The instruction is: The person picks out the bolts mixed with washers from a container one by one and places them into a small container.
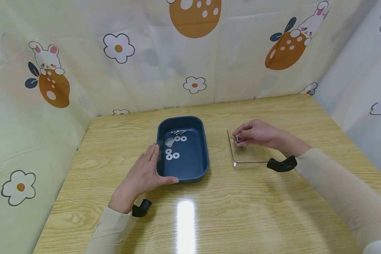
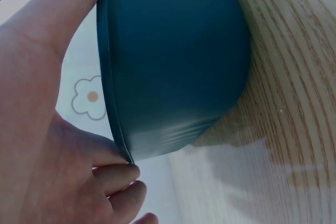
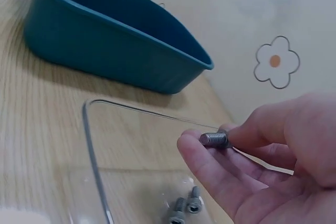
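Note:
My left hand [image 1: 141, 175] rests against the near left corner of a dark blue plastic tray [image 1: 190, 167], its fingers along the left rim and thumb by the near rim. In the right wrist view, my right hand [image 3: 273, 156] pinches a short metal bolt [image 3: 214, 139] between thumb and fingers, with the threaded end sticking out. It is held above a shallow clear plastic tray [image 1: 251, 162]. Two socket-head bolts [image 3: 179, 212] lie in that clear tray.
Inside the blue tray are several flat washers [image 1: 176, 155], a larger metal disc [image 1: 169, 141] and a small group of thin screws [image 1: 180, 132]. Both trays stand on a wood-grain table [image 1: 228, 211]. A patterned curtain [image 1: 152, 77] encloses the back and sides.

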The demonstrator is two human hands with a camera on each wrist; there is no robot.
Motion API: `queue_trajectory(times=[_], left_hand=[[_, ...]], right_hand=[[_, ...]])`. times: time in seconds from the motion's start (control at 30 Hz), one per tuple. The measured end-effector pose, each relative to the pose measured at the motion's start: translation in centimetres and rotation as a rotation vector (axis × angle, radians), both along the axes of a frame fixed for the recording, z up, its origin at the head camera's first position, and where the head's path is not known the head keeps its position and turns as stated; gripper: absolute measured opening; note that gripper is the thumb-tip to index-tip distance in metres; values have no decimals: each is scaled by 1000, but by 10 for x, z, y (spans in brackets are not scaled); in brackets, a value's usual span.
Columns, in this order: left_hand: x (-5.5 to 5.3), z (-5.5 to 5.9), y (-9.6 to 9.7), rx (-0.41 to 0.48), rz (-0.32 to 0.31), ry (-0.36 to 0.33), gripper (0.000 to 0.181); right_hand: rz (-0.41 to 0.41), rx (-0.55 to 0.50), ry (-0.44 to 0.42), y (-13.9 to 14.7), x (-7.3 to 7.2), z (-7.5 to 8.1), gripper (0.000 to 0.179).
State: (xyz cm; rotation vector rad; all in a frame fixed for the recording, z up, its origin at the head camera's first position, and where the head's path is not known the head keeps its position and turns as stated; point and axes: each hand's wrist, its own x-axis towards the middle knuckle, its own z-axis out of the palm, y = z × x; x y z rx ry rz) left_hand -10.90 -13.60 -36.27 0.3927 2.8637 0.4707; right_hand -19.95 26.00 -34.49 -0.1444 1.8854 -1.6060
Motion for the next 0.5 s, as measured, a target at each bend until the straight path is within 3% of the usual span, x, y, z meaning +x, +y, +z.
queue_trajectory(times=[0.5], left_hand=[[-1, 0, -1, -5, 4, 2, 133]], right_hand=[[-11, 115, -22, -16, -1, -16, 38]])
